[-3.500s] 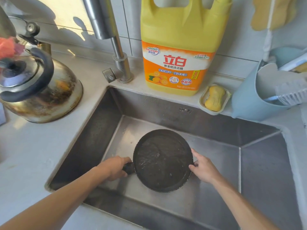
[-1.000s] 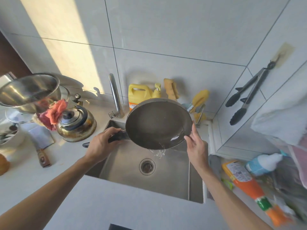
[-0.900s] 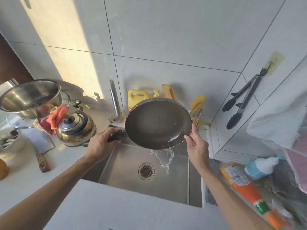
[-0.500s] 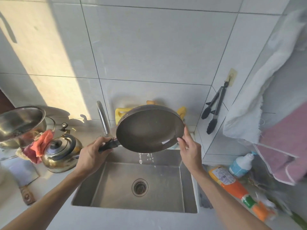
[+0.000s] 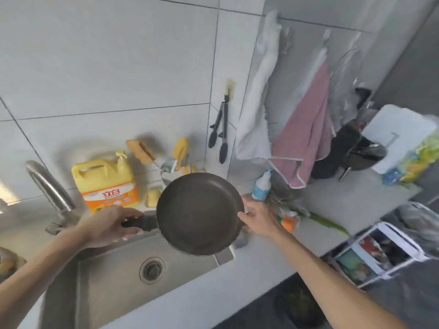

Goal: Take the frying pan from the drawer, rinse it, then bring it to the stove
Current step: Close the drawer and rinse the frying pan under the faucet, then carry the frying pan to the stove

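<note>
Head view: the frying pan hangs in the air over the right rear corner of the sink, tipped so its dark inside faces the camera. No water shows falling from it, so the rinse looks finished and the carry to the stove is the step in hand. No stove can be made out in this frame; the counter right of the sink is crowded with a small spray bottle and blurred packets.

To do it well, I would keep the pan tipped over the sink a moment so drips land in the basin. Then level it and lift it clear of the yellow detergent jug behind the sink and of the bottle to the right. The handle should bear the weight.

The left hand is wrapped closed around the black handle, fingers curled under it. The right hand is mostly open, its fingertips pressed against the pan's right rim, steadying rather than gripping.
</note>
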{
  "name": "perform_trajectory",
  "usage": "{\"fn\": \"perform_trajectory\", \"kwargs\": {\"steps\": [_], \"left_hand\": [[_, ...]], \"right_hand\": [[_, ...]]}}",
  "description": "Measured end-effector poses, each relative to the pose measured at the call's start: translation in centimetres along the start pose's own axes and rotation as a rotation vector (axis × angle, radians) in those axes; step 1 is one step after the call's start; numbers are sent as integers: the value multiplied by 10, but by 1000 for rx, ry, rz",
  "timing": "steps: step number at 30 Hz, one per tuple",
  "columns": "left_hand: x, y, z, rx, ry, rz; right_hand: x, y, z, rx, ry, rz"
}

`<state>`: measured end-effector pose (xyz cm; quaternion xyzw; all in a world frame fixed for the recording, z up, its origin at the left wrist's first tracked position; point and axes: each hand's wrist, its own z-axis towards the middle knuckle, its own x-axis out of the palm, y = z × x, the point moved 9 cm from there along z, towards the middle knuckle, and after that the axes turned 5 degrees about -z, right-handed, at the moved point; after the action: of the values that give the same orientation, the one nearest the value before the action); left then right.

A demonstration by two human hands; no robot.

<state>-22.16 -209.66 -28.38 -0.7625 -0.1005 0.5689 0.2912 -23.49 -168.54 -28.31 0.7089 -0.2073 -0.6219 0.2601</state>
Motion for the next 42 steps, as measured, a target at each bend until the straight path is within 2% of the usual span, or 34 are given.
{"fn": "perform_trajectory", "kwargs": {"steps": [4,9,14,19,26,31,36,42], "left_hand": [[22,-84,39,94,167,-10],[71,-214,92,302,316,34],[177,-391,149,619,426,146],[328,-556,185,880,577,187],[488,-795,104,1071,759,331],[594,-917,72,1189,870,352],[690,-1030,56,1285,944,374],[778,-1166,82,1359,1033,402]], "right_hand": [[-47,-55,-69,192,-52,94],[-122,-142,-170,371,-239,123],[-191,-256,-316,591,-456,225],[-247,-346,-477,852,-615,351],[-286,-442,-683,1098,-830,408],[-308,-482,-792,1266,-956,413],[-335,-537,-860,1379,-1063,435],[-405,-624,-890,1494,-1153,461]]}}
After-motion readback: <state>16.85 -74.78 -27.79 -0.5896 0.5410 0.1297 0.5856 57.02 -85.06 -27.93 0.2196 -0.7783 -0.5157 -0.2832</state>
